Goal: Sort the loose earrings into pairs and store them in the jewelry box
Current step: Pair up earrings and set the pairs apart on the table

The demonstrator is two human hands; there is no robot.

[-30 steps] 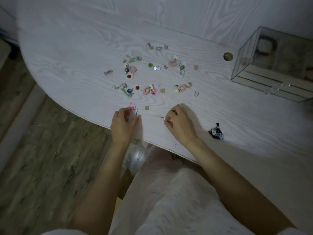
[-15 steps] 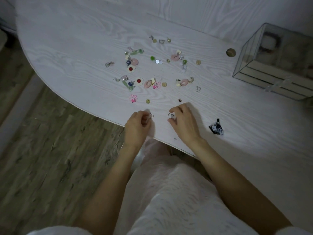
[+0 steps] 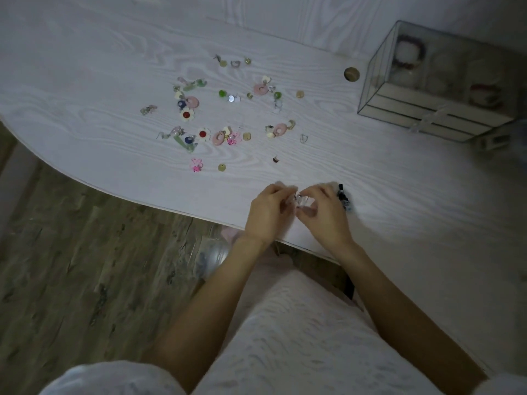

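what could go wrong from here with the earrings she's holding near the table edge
1. Both hands, left hand and right hand, pinch small hook earrings close to the table edge; a slip could drop one to the floor.
2. The jewelry box sits far right, so the carry is long.
3. Dim light may hide mismatches.

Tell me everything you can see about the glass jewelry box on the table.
The jewelry box is a rectangular case with clear glass panels joined by thin dark metal edging. It stands upright at the far right of the white wood-grain table, near the wall, apart from the scattered earrings. Through the top, compartments show, holding blurred items, one dark and ring-shaped, one reddish. Below them the front shows two stacked drawers with clear handles, seemingly closed. Neither hand touches it. Its right end runs out of frame.
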